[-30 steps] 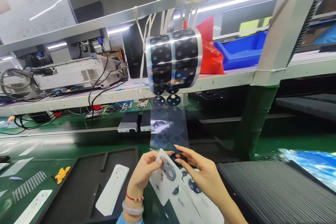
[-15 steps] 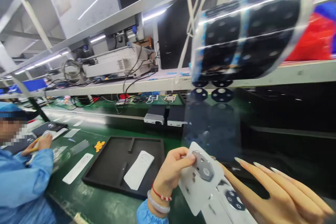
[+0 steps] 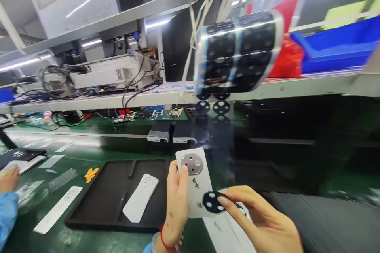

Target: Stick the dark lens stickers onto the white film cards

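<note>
My left hand [image 3: 177, 201] holds a white phone back cover [image 3: 196, 189] upright by its left edge, thumb near its grey round camera plate [image 3: 191, 164]. My right hand [image 3: 261, 221] pinches a black round lens sticker [image 3: 211, 201] with white holes between thumb and forefinger, just over the cover's lower right part. Above, a roll of black lens stickers [image 3: 237, 57] on clear film hangs from the shelf by white straps, and its clear strip [image 3: 213, 126] trails down toward my hands.
A black foam tray [image 3: 97, 195] at the left holds another white cover [image 3: 140, 202]; one more cover [image 3: 57, 208] and yellow small parts [image 3: 90, 173] lie on the green bench. A co-worker's hand [image 3: 8, 180] is at far left. Test gear, cables, blue bin and red bag fill the shelf.
My left hand has turned the cover upright and raised it. My right hand, spread open half a second ago, now pinches a black sticker by the cover. The view swung back right.
</note>
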A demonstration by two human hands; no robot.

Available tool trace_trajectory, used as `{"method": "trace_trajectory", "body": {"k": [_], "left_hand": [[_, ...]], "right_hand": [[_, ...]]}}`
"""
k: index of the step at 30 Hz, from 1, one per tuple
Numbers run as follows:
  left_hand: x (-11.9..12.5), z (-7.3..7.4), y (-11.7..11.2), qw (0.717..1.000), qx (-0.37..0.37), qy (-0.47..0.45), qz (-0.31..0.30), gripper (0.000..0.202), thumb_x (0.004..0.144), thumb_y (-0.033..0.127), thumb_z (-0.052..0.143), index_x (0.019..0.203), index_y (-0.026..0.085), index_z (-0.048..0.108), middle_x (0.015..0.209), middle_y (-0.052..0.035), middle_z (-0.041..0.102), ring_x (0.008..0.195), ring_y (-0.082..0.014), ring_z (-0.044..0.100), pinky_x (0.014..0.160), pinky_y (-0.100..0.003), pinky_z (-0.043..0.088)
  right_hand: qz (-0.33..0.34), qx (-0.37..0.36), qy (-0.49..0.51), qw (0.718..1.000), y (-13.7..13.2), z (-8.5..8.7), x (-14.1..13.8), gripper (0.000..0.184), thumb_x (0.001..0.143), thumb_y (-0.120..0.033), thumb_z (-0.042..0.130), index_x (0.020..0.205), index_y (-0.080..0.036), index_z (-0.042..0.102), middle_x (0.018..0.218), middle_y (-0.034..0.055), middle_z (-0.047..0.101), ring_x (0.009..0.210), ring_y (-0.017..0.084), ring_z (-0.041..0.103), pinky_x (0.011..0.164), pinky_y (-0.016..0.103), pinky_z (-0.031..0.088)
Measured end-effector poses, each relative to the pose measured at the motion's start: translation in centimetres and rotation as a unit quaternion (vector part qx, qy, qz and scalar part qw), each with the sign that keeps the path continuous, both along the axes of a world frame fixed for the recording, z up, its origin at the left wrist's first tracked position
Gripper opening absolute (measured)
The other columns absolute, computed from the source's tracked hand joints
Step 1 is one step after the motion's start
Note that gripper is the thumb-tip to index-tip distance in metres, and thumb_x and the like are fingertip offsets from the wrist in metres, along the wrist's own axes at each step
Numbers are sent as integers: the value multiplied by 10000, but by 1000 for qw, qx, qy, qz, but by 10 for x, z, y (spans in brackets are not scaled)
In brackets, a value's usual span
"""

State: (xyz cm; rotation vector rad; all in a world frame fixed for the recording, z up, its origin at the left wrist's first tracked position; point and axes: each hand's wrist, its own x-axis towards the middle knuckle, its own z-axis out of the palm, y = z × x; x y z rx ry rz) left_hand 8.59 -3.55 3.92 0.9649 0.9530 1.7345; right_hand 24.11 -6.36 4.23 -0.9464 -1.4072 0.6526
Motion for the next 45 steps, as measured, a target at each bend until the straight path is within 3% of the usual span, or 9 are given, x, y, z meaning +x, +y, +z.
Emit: {"method": "trace_trajectory", "body": {"k": [2,6,11,20,28,33,39,45], "left_hand": [[10,0,-8,999,-9,29,-25,369,893,532,699,1062,206,669,1011,-61,753,878,-203,698,766,-273,539],[22,-1,-18,996,-36,51,-61,421,884,491,719,1193,207,685,1183,-100,749,1137,-292,674,928,-333,541],[22,-4,-27,992,-56,62,-90,493,901,495,701,1302,209,669,1324,-118,704,1284,-342,600,1001,-372,532],[24,3,-36,986,-45,99,-125,512,967,536,597,1363,215,653,1333,-109,696,1265,-312,605,1053,-353,504],[24,13,-41,982,-28,116,-144,485,997,537,543,1362,238,657,1243,-88,733,1040,-257,689,828,-293,560],[24,14,-41,983,-23,111,-147,488,995,529,552,1367,230,655,1250,-92,727,1074,-268,678,897,-320,555],[22,12,-39,982,-29,107,-156,507,999,536,539,1390,227,634,1252,-102,721,1074,-280,675,819,-306,564],[21,13,-39,982,-25,111,-151,489,995,521,553,1380,234,645,1279,-93,716,1123,-283,663,954,-342,543]], "right_hand": [[-29,-28,39,998,5,2,-3,276,787,-490,815,712,-229,763,736,43,718,666,206,670,592,266,573],[-53,-51,71,995,14,0,-3,280,749,-481,841,733,-213,763,682,33,691,612,186,625,561,258,560],[-55,-26,102,993,15,0,3,234,759,-436,849,761,-215,775,730,47,719,602,178,621,545,259,563],[-55,-6,88,995,7,1,5,168,794,-366,843,733,-237,754,738,26,712,634,165,607,572,245,528],[-65,25,100,993,7,6,3,149,770,-329,845,699,-231,759,692,26,702,579,157,590,518,239,511],[-66,27,97,993,6,6,3,139,769,-325,851,706,-240,761,700,18,712,588,153,591,537,236,516],[-60,12,99,993,7,1,3,155,775,-353,852,717,-240,764,709,20,713,612,162,599,555,247,516],[-45,-15,112,993,8,-2,4,164,771,-361,859,732,-233,764,734,26,713,622,166,613,566,255,527]]}}
